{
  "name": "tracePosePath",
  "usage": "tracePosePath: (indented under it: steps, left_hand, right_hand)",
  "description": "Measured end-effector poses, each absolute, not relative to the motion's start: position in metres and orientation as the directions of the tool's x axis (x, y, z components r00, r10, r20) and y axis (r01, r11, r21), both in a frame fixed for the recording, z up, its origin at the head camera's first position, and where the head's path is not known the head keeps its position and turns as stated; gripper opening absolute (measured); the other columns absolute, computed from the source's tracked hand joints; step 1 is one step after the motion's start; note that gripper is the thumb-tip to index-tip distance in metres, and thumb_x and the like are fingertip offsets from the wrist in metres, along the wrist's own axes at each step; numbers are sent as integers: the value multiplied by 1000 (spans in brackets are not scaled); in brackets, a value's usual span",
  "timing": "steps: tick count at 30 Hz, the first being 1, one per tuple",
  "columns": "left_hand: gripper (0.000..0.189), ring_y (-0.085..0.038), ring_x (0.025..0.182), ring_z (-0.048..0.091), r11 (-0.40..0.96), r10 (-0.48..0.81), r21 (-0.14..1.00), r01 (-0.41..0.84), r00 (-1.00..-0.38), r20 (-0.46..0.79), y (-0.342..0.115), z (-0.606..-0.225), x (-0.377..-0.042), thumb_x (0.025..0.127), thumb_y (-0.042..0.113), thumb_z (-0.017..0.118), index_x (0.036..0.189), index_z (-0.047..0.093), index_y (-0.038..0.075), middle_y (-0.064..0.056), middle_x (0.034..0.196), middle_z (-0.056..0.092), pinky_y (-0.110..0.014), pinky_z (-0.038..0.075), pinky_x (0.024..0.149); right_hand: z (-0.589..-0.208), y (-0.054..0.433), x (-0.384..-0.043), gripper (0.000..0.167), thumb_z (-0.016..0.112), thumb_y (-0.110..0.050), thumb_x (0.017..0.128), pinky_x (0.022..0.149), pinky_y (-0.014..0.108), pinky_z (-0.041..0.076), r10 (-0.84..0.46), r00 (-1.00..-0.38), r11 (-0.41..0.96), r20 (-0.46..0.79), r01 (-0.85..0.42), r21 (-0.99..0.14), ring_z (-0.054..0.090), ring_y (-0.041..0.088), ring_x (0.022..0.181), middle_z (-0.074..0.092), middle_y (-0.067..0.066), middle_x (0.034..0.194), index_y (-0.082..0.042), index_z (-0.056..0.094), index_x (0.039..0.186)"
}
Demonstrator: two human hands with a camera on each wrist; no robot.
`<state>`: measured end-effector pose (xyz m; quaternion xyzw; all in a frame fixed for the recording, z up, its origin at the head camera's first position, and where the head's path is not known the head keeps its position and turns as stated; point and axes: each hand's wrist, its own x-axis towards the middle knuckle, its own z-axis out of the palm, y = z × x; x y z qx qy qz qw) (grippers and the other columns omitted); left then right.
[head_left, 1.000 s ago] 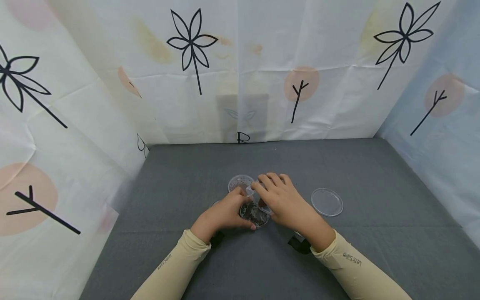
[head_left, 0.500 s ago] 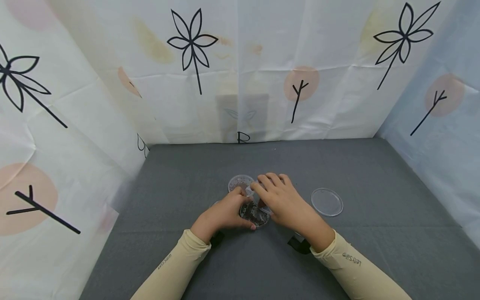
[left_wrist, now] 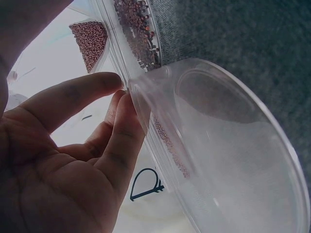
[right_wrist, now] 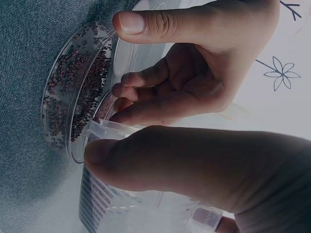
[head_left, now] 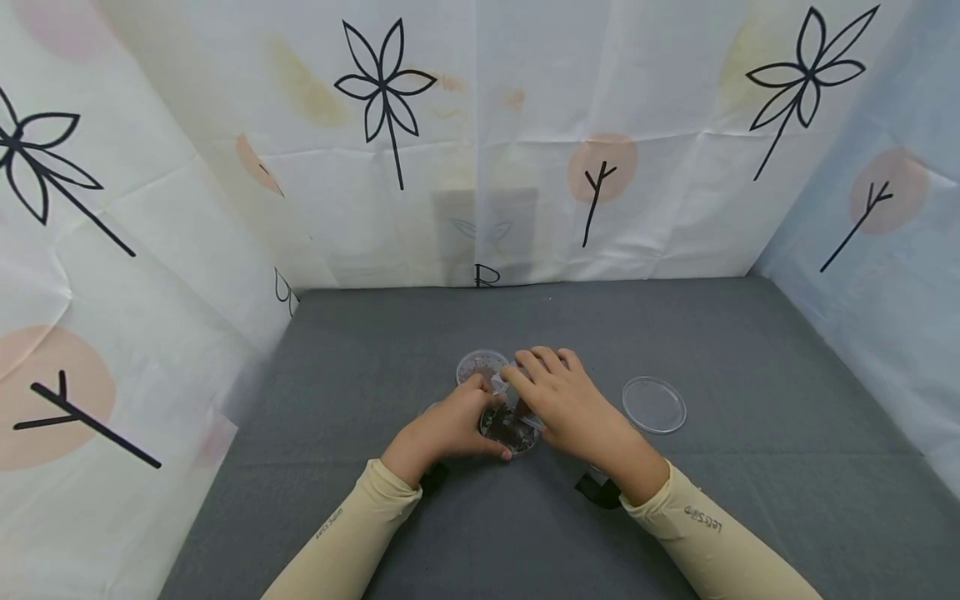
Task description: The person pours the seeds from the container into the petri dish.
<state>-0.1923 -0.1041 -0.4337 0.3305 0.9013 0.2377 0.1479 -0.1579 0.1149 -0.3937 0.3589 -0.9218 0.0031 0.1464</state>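
A clear round dish (head_left: 510, 433) holding small dark reddish-brown beads stands on the grey cloth. My left hand (head_left: 453, 423) grips its rim between thumb and fingers. Over the dish, my right hand (head_left: 564, 404) pinches a clear plastic bag (left_wrist: 90, 43), tilted, with reddish-brown beads in one corner. In the right wrist view the right thumb presses the bag near the dish's rim, and beads lie spread in the dish (right_wrist: 60, 97). The right fingers hide much of the bag in the head view.
A second clear dish (head_left: 480, 363) with reddish grains stands just behind. A clear round lid (head_left: 654, 405) lies to the right. Close to the left wrist camera is another clear round piece (left_wrist: 238, 145). Printed white sheets (head_left: 510, 150) wall the back and sides.
Both hands stay almost in place. The beads in the gripped dish look darker and denser under the bag, and the bag has shifted slightly.
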Motion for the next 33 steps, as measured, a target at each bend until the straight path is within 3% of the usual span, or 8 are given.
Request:
tracePosePath:
  steps: [25,33]
  left_hand:
    - [79,-16,98,48,657,673,534,532,-734,-97,-105,-434,-193,81,40,95,143,66,0,-12,120,56,-37,49,88]
    - [80,-18,98,49,663,668,535,523,-737,-107,-105,-434,-192,81,40,95,146,64,3,-13,120,56,-37,49,86]
  right_hand:
    - [-392,118,-160,84,99,-10,70,102,58,46,-660,-705,742,260,-666,80,51,34,133,55,13,142,-16,56,142]
    - [-391,126,-166,83,97,-11,72,104,59,47,-628,-745,761,225,-648,-18,50,34,137,53,13,146,-15,54,144]
